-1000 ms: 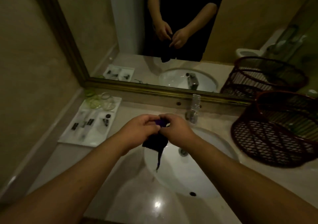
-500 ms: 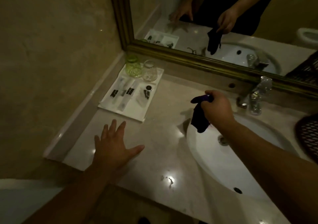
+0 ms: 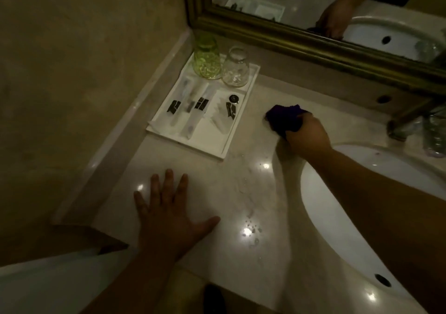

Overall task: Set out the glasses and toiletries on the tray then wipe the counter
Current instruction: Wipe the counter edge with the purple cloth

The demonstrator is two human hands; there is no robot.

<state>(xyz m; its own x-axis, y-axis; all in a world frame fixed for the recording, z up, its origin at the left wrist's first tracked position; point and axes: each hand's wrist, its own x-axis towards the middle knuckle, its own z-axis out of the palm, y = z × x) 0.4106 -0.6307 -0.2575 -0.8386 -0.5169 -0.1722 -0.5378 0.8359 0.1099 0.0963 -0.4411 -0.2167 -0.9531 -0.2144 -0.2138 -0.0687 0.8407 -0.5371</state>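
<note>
My left hand [image 3: 169, 213] lies flat and spread on the pale polished stone counter [image 3: 241, 260], bracing me; at its twelve o'clock the white rectangular tray [image 3: 217, 142] already holds the glasses and wrapped toiletries. At two o'clock my right hand [image 3: 305, 136] bunches a dark purple cloth [image 3: 284, 118] against the counter, so wiping is under way, and next I should probably sweep toward the droplets at three o'clock.

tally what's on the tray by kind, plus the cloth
Upturned drinking glasses: 2, one green glass, one clear glass
Clear-wrapped toiletry packets on the white rectangular tray: 3 discernible
Dark purple cloth, in the right hand: 1
Total: 6
</note>
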